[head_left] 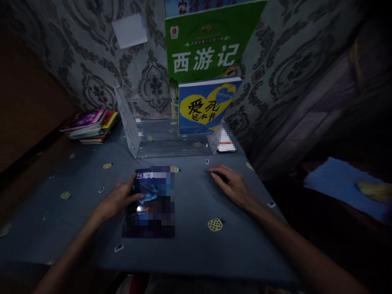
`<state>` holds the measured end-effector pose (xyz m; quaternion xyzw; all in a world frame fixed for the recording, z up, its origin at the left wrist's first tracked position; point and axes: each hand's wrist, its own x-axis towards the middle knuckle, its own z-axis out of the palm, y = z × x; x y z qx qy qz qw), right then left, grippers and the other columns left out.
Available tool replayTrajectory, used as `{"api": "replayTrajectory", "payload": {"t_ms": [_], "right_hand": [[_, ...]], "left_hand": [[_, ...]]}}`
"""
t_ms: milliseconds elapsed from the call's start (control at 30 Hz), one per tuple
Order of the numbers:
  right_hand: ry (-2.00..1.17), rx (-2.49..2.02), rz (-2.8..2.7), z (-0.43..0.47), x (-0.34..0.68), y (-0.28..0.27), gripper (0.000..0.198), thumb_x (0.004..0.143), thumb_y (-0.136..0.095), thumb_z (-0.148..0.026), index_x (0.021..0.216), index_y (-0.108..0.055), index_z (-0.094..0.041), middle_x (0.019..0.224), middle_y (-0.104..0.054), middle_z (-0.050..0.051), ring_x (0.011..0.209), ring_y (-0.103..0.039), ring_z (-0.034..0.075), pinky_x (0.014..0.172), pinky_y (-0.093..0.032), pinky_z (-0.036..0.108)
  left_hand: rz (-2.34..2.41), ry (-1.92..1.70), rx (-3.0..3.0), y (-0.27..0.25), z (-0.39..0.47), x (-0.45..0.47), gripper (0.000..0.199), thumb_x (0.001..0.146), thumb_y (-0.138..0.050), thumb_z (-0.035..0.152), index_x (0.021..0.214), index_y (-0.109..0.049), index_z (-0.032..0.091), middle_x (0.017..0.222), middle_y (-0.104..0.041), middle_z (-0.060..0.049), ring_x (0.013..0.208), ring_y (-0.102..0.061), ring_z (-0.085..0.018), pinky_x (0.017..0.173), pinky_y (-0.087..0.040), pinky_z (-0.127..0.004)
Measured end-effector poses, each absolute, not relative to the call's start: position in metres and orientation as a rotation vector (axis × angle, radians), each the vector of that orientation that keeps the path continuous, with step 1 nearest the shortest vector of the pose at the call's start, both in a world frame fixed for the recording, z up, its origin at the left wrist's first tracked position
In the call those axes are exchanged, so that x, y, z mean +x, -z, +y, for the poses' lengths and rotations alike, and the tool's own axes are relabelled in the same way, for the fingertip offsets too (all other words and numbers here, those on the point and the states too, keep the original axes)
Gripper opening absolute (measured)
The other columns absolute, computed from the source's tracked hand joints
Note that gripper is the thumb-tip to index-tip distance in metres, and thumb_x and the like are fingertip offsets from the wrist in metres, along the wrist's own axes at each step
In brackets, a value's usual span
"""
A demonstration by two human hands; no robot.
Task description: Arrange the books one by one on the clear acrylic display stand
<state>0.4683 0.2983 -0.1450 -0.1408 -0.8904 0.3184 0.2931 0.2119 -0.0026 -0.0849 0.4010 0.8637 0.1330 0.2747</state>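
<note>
A dark blue magazine (147, 204) lies flat on the table, its right and lower parts pixelated. My left hand (118, 200) grips its left edge, the thumb on the cover and the other fingers along the side, partly hidden. To the right, my right hand (230, 183) rests low over the tablecloth, holding nothing; its fingers are loosely bent, with a gap between thumb and forefinger. Behind both hands stands a clear acrylic book rack (171, 143). A blue book (192, 126) with a yellow heart leans on its right side, in front of a taller green book (205, 41).
A pile of books and magazines (90, 124) lies at the table's back left. Right of the rack is a partly pixelated white item (226, 143). Patterned wallpaper (153, 81) rises behind, with a white card (130, 30) on it. Blue cloth (339, 183) lies beyond the table's right edge.
</note>
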Motion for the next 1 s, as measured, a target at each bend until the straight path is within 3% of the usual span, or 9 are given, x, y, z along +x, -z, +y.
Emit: {"api": "replayTrajectory", "payload": {"t_ms": [67, 133, 533, 833, 1000], "right_hand": [[-0.822, -0.312, -2.374, 0.293, 0.466, 0.144, 0.022, 0.098, -0.052, -0.028, 0.105, -0.072, -0.022, 0.099, -0.076, 0.007, 0.093, -0.073, 0.023, 0.081, -0.06, 0.038], [-0.79, -0.246, -2.377, 0.287, 0.463, 0.143, 0.021, 0.098, -0.052, -0.026, 0.106, -0.071, -0.023, 0.098, -0.076, 0.007, 0.093, -0.072, 0.023, 0.085, -0.06, 0.04], [-0.611, -0.072, -2.406, 0.266, 0.462, 0.133, 0.021, 0.101, -0.051, -0.018, 0.111, -0.068, -0.021, 0.108, -0.075, 0.01, 0.101, -0.07, 0.024, 0.089, -0.06, 0.043], [-0.417, -0.026, -2.586, 0.265, 0.462, 0.145, 0.021, 0.1, -0.053, -0.02, 0.111, -0.071, -0.022, 0.115, -0.074, 0.011, 0.107, -0.068, 0.026, 0.091, -0.059, 0.046], [-0.392, -0.035, -2.625, 0.263, 0.463, 0.147, 0.019, 0.096, -0.059, -0.016, 0.11, -0.071, -0.02, 0.114, -0.074, 0.011, 0.108, -0.066, 0.028, 0.092, -0.058, 0.048]], "left_hand": [[2.25, -0.409, 1.073, 0.088, 0.009, 0.226, 0.078, 0.091, -0.051, 0.06, 0.156, -0.032, 0.022, 0.078, -0.07, 0.001, 0.062, -0.066, -0.023, 0.067, -0.052, -0.034], [2.213, -0.449, 1.109, 0.093, 0.021, 0.237, 0.079, 0.092, -0.051, 0.057, 0.157, -0.029, 0.019, 0.068, -0.063, 0.005, 0.052, -0.059, -0.02, 0.06, -0.049, -0.032], [2.226, -0.448, 1.461, 0.111, 0.094, 0.28, 0.07, 0.094, -0.06, 0.044, 0.155, -0.037, 0.019, 0.1, -0.076, -0.01, 0.09, -0.073, -0.029, 0.074, -0.051, -0.034], [2.104, -0.602, 1.556, 0.119, 0.124, 0.3, 0.066, 0.093, -0.061, 0.034, 0.152, -0.038, 0.017, 0.102, -0.076, -0.01, 0.093, -0.073, -0.029, 0.078, -0.056, -0.037], [2.047, -0.625, 1.475, 0.118, 0.126, 0.304, 0.066, 0.095, -0.058, 0.03, 0.154, -0.035, 0.014, 0.096, -0.075, -0.009, 0.081, -0.073, -0.026, 0.071, -0.056, -0.035]]}}
